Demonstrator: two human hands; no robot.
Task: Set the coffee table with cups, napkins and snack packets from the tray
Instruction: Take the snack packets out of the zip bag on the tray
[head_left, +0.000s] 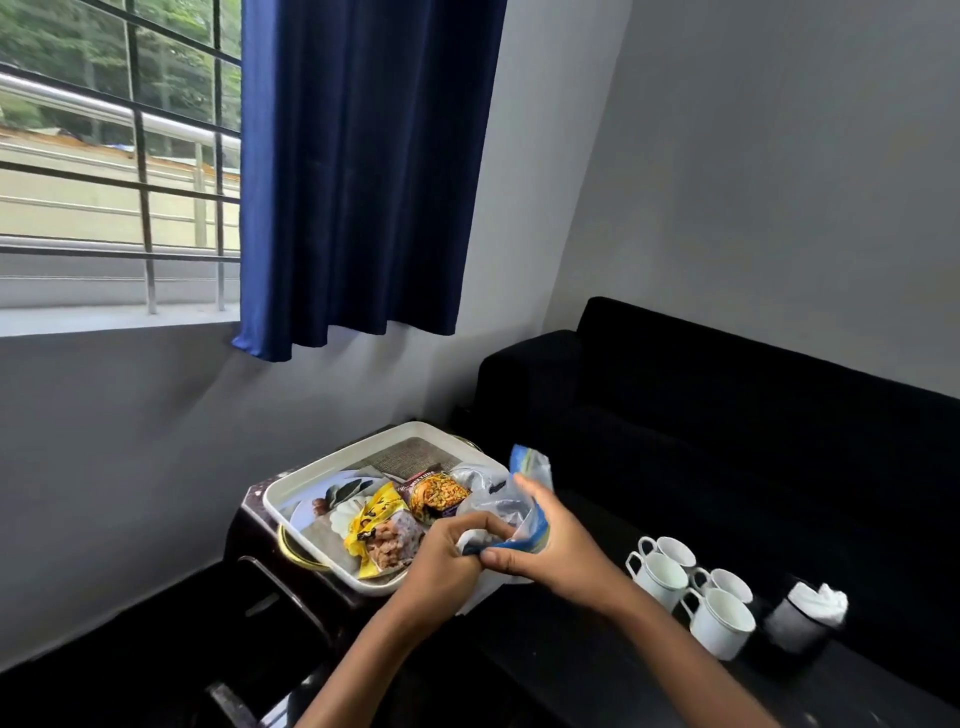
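Note:
A white tray (311, 480) rests on a dark side table, holding a yellow snack packet (382, 535) and a dark mixture packet (434, 493). Both my hands grip a clear plastic packet with blue edging (527, 499) over the tray's right corner. My left hand (452, 551) pinches its lower edge; my right hand (550, 545) wraps around its side. Several white cups (691, 592) stand together on the black coffee table (571, 665) to the right. Next to them a dark holder with white napkins (810, 613) stands.
A black sofa (727, 426) runs along the grey wall behind the coffee table. A blue curtain (363, 171) hangs beside a barred window on the left. The floor below the side table is dark.

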